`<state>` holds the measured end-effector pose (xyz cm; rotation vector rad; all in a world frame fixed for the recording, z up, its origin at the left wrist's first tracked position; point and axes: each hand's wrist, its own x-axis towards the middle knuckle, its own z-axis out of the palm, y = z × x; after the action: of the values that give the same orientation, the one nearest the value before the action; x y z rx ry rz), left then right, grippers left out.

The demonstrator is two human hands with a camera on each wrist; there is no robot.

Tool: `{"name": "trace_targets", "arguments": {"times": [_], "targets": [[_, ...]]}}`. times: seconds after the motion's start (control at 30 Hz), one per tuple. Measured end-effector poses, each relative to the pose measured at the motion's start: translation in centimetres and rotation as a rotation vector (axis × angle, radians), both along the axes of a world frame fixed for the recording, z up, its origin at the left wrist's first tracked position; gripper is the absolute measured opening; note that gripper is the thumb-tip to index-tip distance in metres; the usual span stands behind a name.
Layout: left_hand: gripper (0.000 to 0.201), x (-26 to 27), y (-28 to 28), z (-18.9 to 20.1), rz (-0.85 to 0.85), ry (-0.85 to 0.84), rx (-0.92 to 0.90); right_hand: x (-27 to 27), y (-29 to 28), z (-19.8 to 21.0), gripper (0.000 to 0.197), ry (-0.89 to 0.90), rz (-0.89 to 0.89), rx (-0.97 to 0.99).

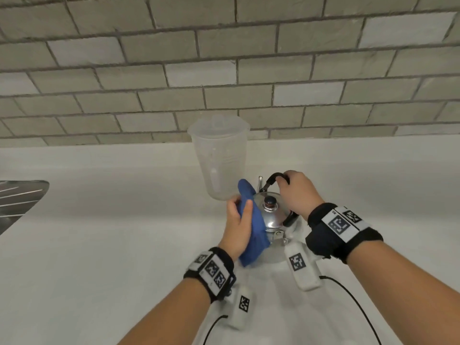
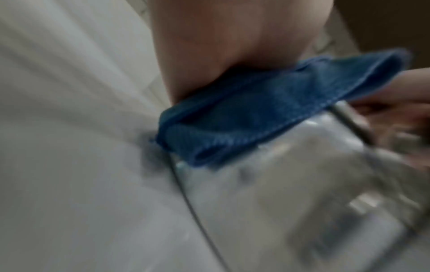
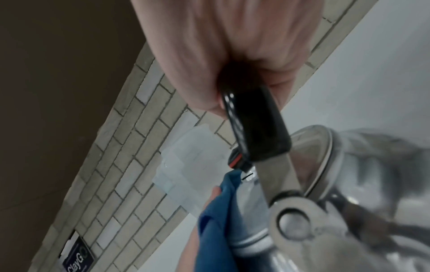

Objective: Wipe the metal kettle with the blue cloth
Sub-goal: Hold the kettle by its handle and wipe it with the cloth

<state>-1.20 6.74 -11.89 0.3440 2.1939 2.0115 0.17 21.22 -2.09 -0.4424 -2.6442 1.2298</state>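
A shiny metal kettle (image 1: 272,216) with a dark lid knob stands on the white counter (image 1: 99,245). My left hand (image 1: 237,220) holds a folded blue cloth (image 1: 256,235) and presses it flat against the kettle's left side; the cloth (image 2: 267,110) lies on the kettle wall (image 2: 291,193) in the left wrist view. My right hand (image 1: 296,192) grips the black arched handle (image 1: 273,178) above the kettle. The right wrist view shows that handle (image 3: 253,128) in my fist, with the cloth (image 3: 218,220) beside the kettle body (image 3: 349,184).
A clear plastic measuring jug (image 1: 220,155) stands just behind and left of the kettle, near a grey brick wall (image 1: 224,58). A steel sink drainer (image 1: 17,200) sits at the far left. Black cables (image 1: 353,302) trail from my wrist cameras over the counter.
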Motion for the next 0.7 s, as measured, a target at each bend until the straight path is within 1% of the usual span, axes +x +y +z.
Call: {"name": "trace_targets", "arguments": {"times": [0.07,0.1,0.13,0.17,0.2,0.23,0.3,0.33,0.37,0.4,0.47,0.53,0.6,0.63,0.7], "targets": [[0.044,-1.9,0.2,0.0,-0.005,-0.199,0.083,0.1,0.0,0.0,0.024,-0.003,0.006,0.015],[0.046,-2.7,0.1,0.0,0.004,-0.313,0.112,0.0,-0.1,0.0,0.024,0.0,0.006,0.023],[0.04,-3.3,-0.2,0.0,0.02,-0.402,0.134,0.0,-0.1,-0.1,0.023,0.005,0.0,0.025],[0.033,-3.6,-0.2,0.0,0.048,-0.454,0.138,-0.1,-0.1,-0.1,0.024,0.011,-0.012,0.017],[0.03,-3.7,-0.2,-0.2,0.073,-0.469,0.128,-0.1,-0.2,-0.2,0.025,0.013,-0.026,-0.001],[0.034,-3.6,-0.2,-0.4,0.101,-0.452,0.119,-0.2,-0.4,-0.3,0.027,0.018,-0.042,-0.024],[0.056,-2.8,0.1,-1.5,0.144,-0.381,0.151,-0.3,-0.7,-0.4,0.029,0.031,-0.066,-0.062],[0.064,-2.3,0.3,-2.1,0.157,-0.346,0.165,-0.3,-1.0,-0.4,0.029,0.039,-0.068,-0.072],[0.062,-1.6,0.4,-2.4,0.18,-0.314,0.164,-0.3,-1.3,-0.3,0.027,0.048,-0.064,-0.079],[0.054,-1.3,0.7,-2.9,0.212,-0.297,0.167,-0.3,-1.5,-0.2,0.026,0.056,-0.051,-0.084],[0.041,-1.8,0.8,-3.1,0.225,-0.323,0.167,-0.3,-1.7,0.0,0.025,0.067,-0.017,-0.082],[0.036,-3.3,0.6,-2.5,0.168,-0.38,0.128,-0.5,-1.6,0.1,0.025,0.073,0.006,-0.073],[0.032,-4.7,0.1,-1.5,0.066,-0.393,0.072,-0.5,-1.5,0.0,0.024,0.081,0.005,-0.095],[0.029,-5.0,-0.1,-0.9,0.029,-0.409,0.06,-0.6,-1.6,-0.1,0.024,0.09,-0.012,-0.13],[0.024,-5.3,-0.3,-0.4,0.0,-0.42,0.082,-0.7,-1.9,-0.5,0.023,0.11,-0.088,-0.261]]}}
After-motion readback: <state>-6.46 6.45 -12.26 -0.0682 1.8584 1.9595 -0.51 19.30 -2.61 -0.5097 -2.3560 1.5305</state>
